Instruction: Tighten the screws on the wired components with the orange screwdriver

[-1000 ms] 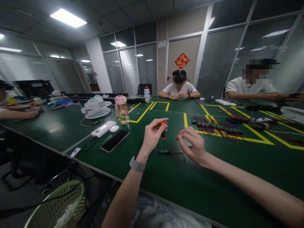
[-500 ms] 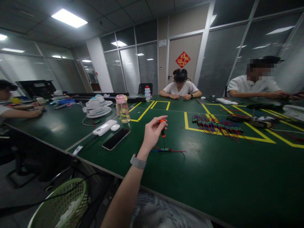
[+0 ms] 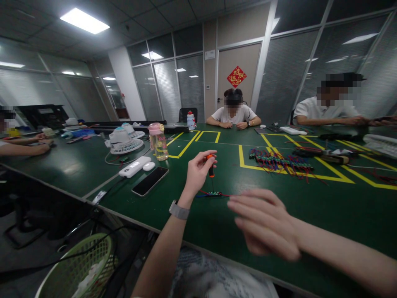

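Observation:
My left hand point(image 3: 197, 173) pinches a small screwdriver with an orange and black handle point(image 3: 211, 165), held upright with its tip down on a little green circuit board point(image 3: 214, 193) with red and blue wires. The board lies on the green table point(image 3: 217, 223). My right hand point(image 3: 263, 223) hovers low and near me, to the right of the board, fingers stretched out and together, blurred, holding nothing that I can see.
A black phone point(image 3: 150, 181), a white remote point(image 3: 135, 167), a white mouse point(image 3: 149, 166), a pink-lidded bottle point(image 3: 158, 141) and small fans point(image 3: 122, 141) lie left. A pile of wired boards point(image 3: 279, 161) sits right inside yellow lines. Other people sit around the table. A green basket point(image 3: 77, 269) stands below.
My right hand left the board and went out of view, then came back in lower and closer to me, with fingers stretched. My left hand kept the screwdriver on the board.

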`<act>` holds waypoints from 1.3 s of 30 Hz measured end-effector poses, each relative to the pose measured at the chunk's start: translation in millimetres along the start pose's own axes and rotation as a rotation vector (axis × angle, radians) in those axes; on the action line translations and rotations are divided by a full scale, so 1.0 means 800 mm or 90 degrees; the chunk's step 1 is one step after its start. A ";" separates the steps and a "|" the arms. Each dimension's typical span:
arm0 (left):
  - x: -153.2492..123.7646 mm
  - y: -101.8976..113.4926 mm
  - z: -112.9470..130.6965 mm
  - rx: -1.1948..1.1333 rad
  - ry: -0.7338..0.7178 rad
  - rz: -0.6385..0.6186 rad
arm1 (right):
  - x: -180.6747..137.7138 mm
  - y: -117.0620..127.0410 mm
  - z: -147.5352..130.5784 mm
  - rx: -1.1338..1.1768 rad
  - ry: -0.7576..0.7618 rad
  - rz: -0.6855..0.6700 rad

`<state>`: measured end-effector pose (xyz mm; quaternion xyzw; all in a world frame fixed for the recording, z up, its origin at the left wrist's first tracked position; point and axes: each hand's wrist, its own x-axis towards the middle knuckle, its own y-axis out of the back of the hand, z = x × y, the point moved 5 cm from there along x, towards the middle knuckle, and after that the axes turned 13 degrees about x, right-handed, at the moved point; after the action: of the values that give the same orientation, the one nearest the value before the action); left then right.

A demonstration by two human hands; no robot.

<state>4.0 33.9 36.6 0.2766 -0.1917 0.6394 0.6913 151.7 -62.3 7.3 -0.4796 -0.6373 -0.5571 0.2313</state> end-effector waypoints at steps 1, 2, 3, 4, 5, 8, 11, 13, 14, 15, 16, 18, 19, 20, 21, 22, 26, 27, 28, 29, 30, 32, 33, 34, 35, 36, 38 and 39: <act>0.000 0.000 -0.001 0.004 -0.001 0.001 | 0.004 -0.007 0.011 -0.002 -0.004 -0.004; -0.001 -0.001 -0.001 0.008 -0.003 0.000 | 0.008 -0.014 0.026 -0.009 -0.027 -0.004; -0.001 -0.002 -0.001 0.012 -0.005 -0.003 | 0.010 -0.022 0.043 -0.018 -0.069 -0.003; -0.002 -0.003 -0.001 0.014 -0.008 -0.007 | 0.010 -0.031 0.061 -0.027 -0.127 -0.007; -0.003 -0.005 0.000 0.015 -0.010 -0.016 | 0.007 -0.039 0.079 -0.035 -0.198 -0.013; -0.006 -0.011 0.003 0.014 -0.021 -0.057 | -0.004 -0.064 0.108 -0.005 -0.286 -0.129; -0.008 -0.014 0.006 0.023 -0.033 -0.077 | -0.011 -0.072 0.112 0.051 -0.288 -0.193; -0.009 -0.011 0.008 0.057 -0.049 -0.054 | -0.010 -0.070 0.112 0.082 -0.298 -0.190; -0.009 -0.009 0.009 0.086 -0.060 -0.033 | -0.009 -0.069 0.112 0.093 -0.306 -0.183; -0.009 -0.006 0.010 0.119 -0.072 -0.011 | -0.008 -0.068 0.112 0.102 -0.313 -0.176; -0.009 -0.004 0.012 0.148 -0.082 0.008 | -0.007 -0.067 0.111 0.110 -0.319 -0.170; -0.008 -0.003 0.012 0.168 -0.092 0.017 | -0.005 -0.066 0.110 0.125 -0.322 -0.162; -0.008 -0.004 0.012 0.151 -0.090 0.006 | -0.004 -0.066 0.109 0.130 -0.322 -0.159; -0.007 -0.006 0.011 0.120 -0.084 -0.012 | -0.003 -0.066 0.108 0.134 -0.322 -0.157; -0.007 -0.008 0.009 0.086 -0.074 -0.030 | -0.003 -0.065 0.108 0.137 -0.324 -0.155; -0.007 -0.010 0.007 0.055 -0.062 -0.044 | -0.004 -0.065 0.108 0.140 -0.327 -0.153; -0.007 -0.008 0.002 0.050 -0.036 -0.022 | -0.007 -0.065 0.113 0.159 -0.352 -0.144; -0.007 -0.006 0.002 0.074 -0.042 -0.006 | -0.008 -0.066 0.114 0.164 -0.358 -0.143; -0.006 -0.005 0.003 0.100 -0.049 0.007 | -0.009 -0.066 0.116 0.169 -0.363 -0.142; -0.006 -0.004 0.004 0.117 -0.057 0.012 | -0.009 -0.067 0.117 0.173 -0.367 -0.140; -0.006 -0.004 0.005 0.116 -0.062 0.008 | -0.010 -0.067 0.119 0.176 -0.369 -0.137; -0.005 -0.008 0.004 0.060 -0.053 -0.028 | -0.011 -0.067 0.120 0.180 -0.372 -0.131; -0.004 -0.010 0.003 0.022 -0.042 -0.049 | -0.011 -0.067 0.121 0.182 -0.373 -0.129; -0.004 -0.011 0.002 -0.006 -0.031 -0.061 | -0.011 -0.067 0.122 0.182 -0.374 -0.129; -0.004 -0.011 0.002 -0.012 -0.024 -0.062 | -0.011 -0.067 0.122 0.182 -0.374 -0.130; -0.004 -0.010 0.002 0.006 -0.024 -0.052 | -0.012 -0.067 0.122 0.182 -0.375 -0.131; -0.004 -0.006 0.004 0.073 -0.041 -0.018 | -0.012 -0.067 0.123 0.181 -0.375 -0.133; -0.004 -0.005 0.005 0.094 -0.050 -0.010 | -0.012 -0.067 0.123 0.181 -0.374 -0.134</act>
<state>8.0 28.6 36.8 0.3532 -0.1690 0.6353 0.6657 132.7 30.3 -53.3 -0.5143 -0.7938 -0.3216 0.0436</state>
